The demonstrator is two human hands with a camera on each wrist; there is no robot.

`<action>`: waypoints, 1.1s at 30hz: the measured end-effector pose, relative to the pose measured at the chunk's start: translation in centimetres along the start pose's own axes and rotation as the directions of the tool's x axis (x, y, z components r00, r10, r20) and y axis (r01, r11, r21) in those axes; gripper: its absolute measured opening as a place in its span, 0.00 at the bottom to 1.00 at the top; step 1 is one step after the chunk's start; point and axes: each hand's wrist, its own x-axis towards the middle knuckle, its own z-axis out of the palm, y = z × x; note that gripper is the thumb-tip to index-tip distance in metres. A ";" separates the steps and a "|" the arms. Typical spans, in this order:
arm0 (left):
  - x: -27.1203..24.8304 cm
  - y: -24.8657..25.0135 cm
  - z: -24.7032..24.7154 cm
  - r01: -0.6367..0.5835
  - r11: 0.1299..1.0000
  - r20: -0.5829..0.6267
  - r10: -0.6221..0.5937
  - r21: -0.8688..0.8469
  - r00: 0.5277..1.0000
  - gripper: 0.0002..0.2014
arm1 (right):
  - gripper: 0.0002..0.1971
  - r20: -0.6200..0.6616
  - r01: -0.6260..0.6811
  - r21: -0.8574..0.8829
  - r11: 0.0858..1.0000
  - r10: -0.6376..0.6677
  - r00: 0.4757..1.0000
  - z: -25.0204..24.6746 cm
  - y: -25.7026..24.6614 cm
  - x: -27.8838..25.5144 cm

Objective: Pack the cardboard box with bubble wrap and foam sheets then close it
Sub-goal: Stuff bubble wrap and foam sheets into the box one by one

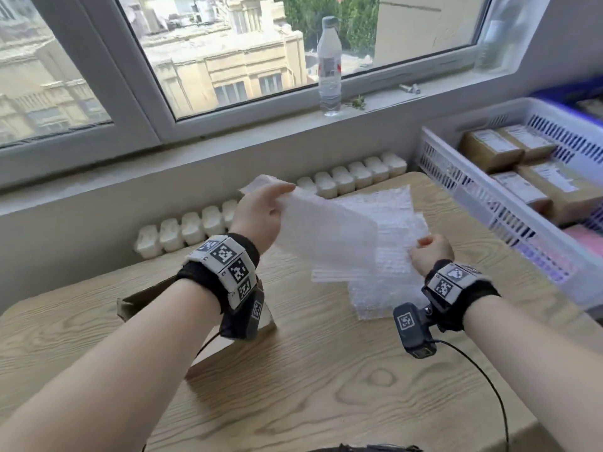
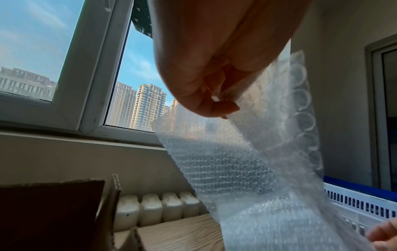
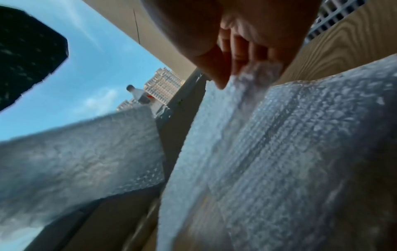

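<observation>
Both hands hold a sheet of clear bubble wrap [image 1: 329, 233] up above the wooden table [image 1: 326, 370]. My left hand [image 1: 261, 210] pinches its far upper edge between thumb and fingers [image 2: 217, 105]. My right hand [image 1: 429, 252] pinches the near right corner [image 3: 242, 74]. More bubble wrap and white foam sheets [image 1: 385, 282] lie stacked on the table under the lifted sheet. The brown cardboard box [image 1: 195, 308] stands open below my left forearm, mostly hidden by it; one flap [image 2: 53, 212] shows in the left wrist view.
A white slotted basket [image 1: 509, 203] with brown parcels stands at the right. A white radiator [image 1: 352, 177] runs behind the table under the window sill, where a plastic water bottle [image 1: 329, 66] stands. A cable [image 1: 483, 376] trails from the right wrist camera.
</observation>
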 end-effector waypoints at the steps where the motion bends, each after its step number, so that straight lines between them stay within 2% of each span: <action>1: 0.2 -0.2 0.0 0.005 1.000 -0.007 -0.005 -0.021 1.000 0.25 | 0.18 0.052 -0.019 -0.081 0.997 0.023 0.998 0.3 0.0 0.1; 3: 0.5 -0.9 0.0 0.019 0.997 -0.027 -0.021 -0.078 0.999 0.24 | 0.26 0.123 0.023 -0.135 0.991 -0.006 0.992 1.0 -1.1 -0.4; 4: 0.6 -1.2 -0.2 0.032 0.993 -0.033 -0.036 -0.111 0.999 0.23 | 0.27 0.167 0.053 -0.070 0.996 -0.040 0.985 1.5 -2.1 -0.8; 5: 0.7 -1.5 -0.4 0.051 0.989 -0.034 -0.056 -0.139 0.998 0.23 | 0.27 0.221 0.078 0.066 0.995 -0.090 0.971 2.1 -3.0 -1.1; 6: 0.8 -1.8 -0.8 0.072 0.985 -0.035 -0.078 -0.157 0.996 0.22 | 0.26 0.295 0.039 0.223 0.974 -0.105 0.950 2.8 -4.0 -1.7; 8: 0.8 -2.4 -1.7 0.114 0.978 -0.052 -0.124 -0.177 0.991 0.19 | 0.22 0.426 -0.113 0.496 0.861 -0.129 0.895 3.5 -6.2 -2.9; 10: 0.5 -3.1 -2.9 0.153 0.971 -0.084 -0.171 -0.184 0.982 0.17 | 0.16 0.453 -0.211 0.633 0.745 -0.134 0.882 3.4 -8.0 -3.8; 11: 0.2 -3.4 -3.6 0.165 0.969 -0.103 -0.186 -0.181 0.977 0.17 | 0.13 0.454 -0.218 0.663 0.716 -0.153 0.878 3.2 -9.0 -4.3; 13: -0.3 -3.9 -4.9 0.174 0.970 -0.131 -0.198 -0.171 0.971 0.18 | 0.07 0.468 -0.117 0.652 0.749 -0.276 0.839 2.9 -10.1 -4.9; 14: -0.6 -4.1 -5.4 0.174 0.971 -0.140 -0.197 -0.164 0.970 0.18 | 0.08 0.477 -0.017 0.612 0.791 -0.352 0.805 2.9 -10.6 -5.3; 16: -1.0 -4.5 -6.4 0.176 0.973 -0.145 -0.199 -0.152 0.969 0.20 | 0.15 0.452 0.221 0.493 0.842 -0.465 0.761 3.0 -11.5 -6.0; 18: -1.5 -4.8 -7.5 0.186 0.971 -0.143 -0.208 -0.153 0.968 0.21 | 0.17 0.358 0.408 0.399 0.821 -0.549 0.755 2.9 -12.5 -7.0; 20: -2.0 -5.0 -8.5 0.197 0.973 -0.165 -0.216 -0.121 0.962 0.17 | 0.12 0.267 0.506 0.354 0.786 -0.604 0.751 2.7 -13.4 -8.1; 22: -2.5 -5.0 -9.3 0.191 0.981 -0.219 -0.193 -0.030 0.957 0.09 | 0.09 0.219 0.557 0.304 0.773 -0.625 0.749 2.4 -14.2 -9.0; 25: -3.3 -4.9 -10.7 0.186 0.982 -0.261 -0.184 -0.016 0.948 0.10 | 0.12 0.247 0.582 0.292 0.759 -0.648 0.720 1.8 -15.3 -10.5; 27: -3.6 -5.0 -11.6 0.191 0.972 -0.223 -0.219 -0.140 0.950 0.10 | 0.12 0.314 0.564 0.327 0.758 -0.651 0.691 1.5 -16.1 -11.5; 28: -3.8 -5.0 -11.9 0.193 0.947 -0.194 -0.246 -0.258 0.950 0.10 | 0.12 0.343 0.537 0.368 0.759 -0.648 0.681 1.4 -16.4 -11.9; 30: -4.4 -4.9 -12.6 0.224 0.846 -0.106 -0.311 -0.484 0.945 0.16 | 0.12 0.361 0.488 0.434 0.757 -0.643 0.676 1.5 -17.2 -12.9; 32: -5.4 -4.8 -12.9 0.280 0.781 -0.022 -0.351 -0.558 0.936 0.25 | 0.12 0.352 0.460 0.471 0.753 -0.639 0.684 1.8 -17.8 -13.8; 33: -5.8 -4.9 -12.8 0.295 0.773 0.000 -0.357 -0.562 0.934 0.26 | 0.11 0.356 0.439 0.492 0.752 -0.634 0.686 1.9 -18.1 -14.3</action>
